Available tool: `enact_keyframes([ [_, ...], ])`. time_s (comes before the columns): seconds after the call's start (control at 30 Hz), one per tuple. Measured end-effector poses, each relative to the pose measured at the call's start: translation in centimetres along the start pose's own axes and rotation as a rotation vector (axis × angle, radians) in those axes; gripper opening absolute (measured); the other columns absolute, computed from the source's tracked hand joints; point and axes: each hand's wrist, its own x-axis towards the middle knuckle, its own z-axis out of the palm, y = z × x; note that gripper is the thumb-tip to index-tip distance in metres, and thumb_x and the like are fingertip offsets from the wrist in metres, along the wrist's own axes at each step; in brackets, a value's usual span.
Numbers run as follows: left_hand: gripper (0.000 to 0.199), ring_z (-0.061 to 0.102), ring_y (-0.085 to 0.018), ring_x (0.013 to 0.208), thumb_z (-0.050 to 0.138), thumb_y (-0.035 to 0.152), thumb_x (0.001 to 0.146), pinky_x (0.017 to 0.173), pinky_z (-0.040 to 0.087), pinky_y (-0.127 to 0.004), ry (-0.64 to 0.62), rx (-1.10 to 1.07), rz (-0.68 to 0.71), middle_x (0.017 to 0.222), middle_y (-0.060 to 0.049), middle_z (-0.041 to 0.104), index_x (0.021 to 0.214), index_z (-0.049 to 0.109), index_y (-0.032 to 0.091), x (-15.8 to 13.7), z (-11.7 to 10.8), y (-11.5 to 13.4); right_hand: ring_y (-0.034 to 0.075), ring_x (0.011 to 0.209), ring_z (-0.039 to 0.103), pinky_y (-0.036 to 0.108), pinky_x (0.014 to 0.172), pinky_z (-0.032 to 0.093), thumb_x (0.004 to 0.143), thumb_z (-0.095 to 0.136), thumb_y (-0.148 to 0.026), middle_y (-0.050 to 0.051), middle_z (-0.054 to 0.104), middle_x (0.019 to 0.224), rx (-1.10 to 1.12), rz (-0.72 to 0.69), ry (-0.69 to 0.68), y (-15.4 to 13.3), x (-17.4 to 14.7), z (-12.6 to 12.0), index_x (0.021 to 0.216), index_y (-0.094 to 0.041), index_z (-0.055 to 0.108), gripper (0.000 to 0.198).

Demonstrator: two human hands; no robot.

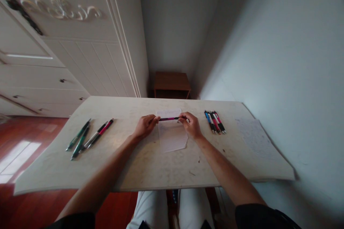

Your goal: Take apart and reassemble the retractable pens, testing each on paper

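Smooth plastic on the pink-and-black pen (169, 118), thin matt paper (172, 137), glossy plastic on the green pens (79, 135), matt, mottled table (156, 171) as I see it remotely, reddish wood-look floor (48, 125), smooth-faced cabinet (107, 61), matt cloth sleeve (255, 216).

Person's left hand (146, 126) pinches one end of pink-and-black pen (170, 118), right hand (192, 126) other end; pen roughly level over white paper (173, 137) on pale table (150, 171). Two green pens (78, 135), plus two darker-tipped pens (103, 130), lie left. Row of pens (215, 122) right, near marked sheet (255, 139). Brown wooden stand (172, 80) beyond table.
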Motion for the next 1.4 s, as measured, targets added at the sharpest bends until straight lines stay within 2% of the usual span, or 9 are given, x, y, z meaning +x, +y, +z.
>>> enact_keyframes([
  [0.13,0.05,0.049,-0.01,0.049,0.039,0.047,0.096,0.051,0.038,-0.022,-0.042,-0.037,-0.057,0.051,0.001,0.051,0.061,0.055,0.015,-0.1,-0.4,0.5,0.017,0.068,0.059,0.029,0.068,0.046,0.084,0.063,-0.031,0.001,0.064,0.072,0.009,-0.019,-0.001,-0.2,0.0,0.0,0.081,-0.02,0.065,0.012],
  [0.23,0.038,0.052,-0.011,0.054,0.056,0.052,0.087,0.052,0.041,-0.022,0.007,-0.081,-0.05,0.068,-0.001,0.061,0.083,0.063,0.015,0.0,-0.3,0.5,0.017,0.068,0.059,0.029,0.068,0.046,0.084,0.063,-0.03,0.001,0.064,0.072,0.009,-0.01,0.008,-0.3,0.0,-0.1,0.082,-0.02,0.065,0.011],
  [0.33,0.043,0.051,-0.009,0.052,0.073,0.05,0.074,0.053,0.044,-0.022,0.094,-0.115,-0.031,0.082,-0.003,0.065,0.099,0.063,0.017,0.1,0.0,0.3,0.018,0.069,0.059,0.03,0.068,0.047,0.083,0.062,-0.031,0.002,0.065,0.073,-0.002,0.011,0.016,-0.2,0.0,-0.1,0.081,-0.02,0.066,0.012],
  [0.43,0.033,0.051,-0.009,0.052,0.071,0.047,0.076,0.053,0.044,-0.022,0.089,-0.127,-0.021,0.071,-0.001,0.064,0.087,0.065,0.016,0.2,0.3,0.0,0.018,0.072,0.06,0.03,0.07,0.047,0.083,0.063,-0.031,0.002,0.066,0.078,-0.008,0.016,0.035,0.0,0.0,0.0,0.082,-0.02,0.066,0.012],
  [0.5,0.033,0.053,-0.011,0.051,0.067,0.048,0.079,0.051,0.043,-0.022,0.072,-0.139,-0.068,0.063,-0.001,0.062,0.081,0.066,0.015,0.3,0.3,-0.1,0.018,0.072,0.06,0.029,0.07,0.047,0.083,0.063,-0.03,0.002,0.066,0.078,0.0,0.015,0.026,0.2,-0.1,0.0,0.083,-0.02,0.066,0.011],
  [0.77,0.053,0.046,-0.01,0.041,0.043,0.054,0.092,0.046,0.037,-0.021,0.094,-0.065,-0.187,0.043,0.002,0.049,0.057,0.054,0.016,0.3,-0.2,0.5,0.018,0.075,0.061,0.03,0.072,0.048,0.084,0.063,-0.032,0.003,0.067,0.081,-0.01,0.013,0.04,0.8,-0.1,0.1,0.087,-0.02,0.067,0.014],
  [0.97,0.045,0.05,-0.01,0.044,0.051,0.053,0.089,0.047,0.039,-0.021,0.071,-0.124,-0.172,0.048,0.002,0.054,0.065,0.06,0.015,0.5,-0.3,0.4,0.018,0.075,0.06,0.03,0.072,0.048,0.084,0.063,-0.033,0.003,0.067,0.082,-0.008,0.029,0.036,0.8,0.0,0.1,0.088,-0.02,0.067,0.014],
  [1.17,0.034,0.054,-0.011,0.044,0.061,0.048,0.082,0.045,0.041,-0.022,0.124,-0.181,-0.166,0.055,0.001,0.06,0.087,0.066,0.015,0.8,-0.5,-0.4,0.019,0.077,0.06,0.031,0.072,0.048,0.084,0.062,-0.032,0.004,0.066,0.085,0.002,0.0,0.056,1.3,0.4,-0.1,0.09,-0.021,0.067,0.014],
  [1.4,0.03,0.054,-0.011,0.044,0.062,0.043,0.081,0.048,0.044,-0.023,0.136,-0.173,-0.141,0.059,-0.001,0.064,0.091,0.068,0.014,1.0,-0.6,-1.4,0.019,0.078,0.06,0.031,0.07,0.047,0.081,0.063,-0.028,0.005,0.066,0.083,-0.023,-0.024,0.042,1.5,1.0,-1.0,0.085,-0.02,0.069,0.01],
])
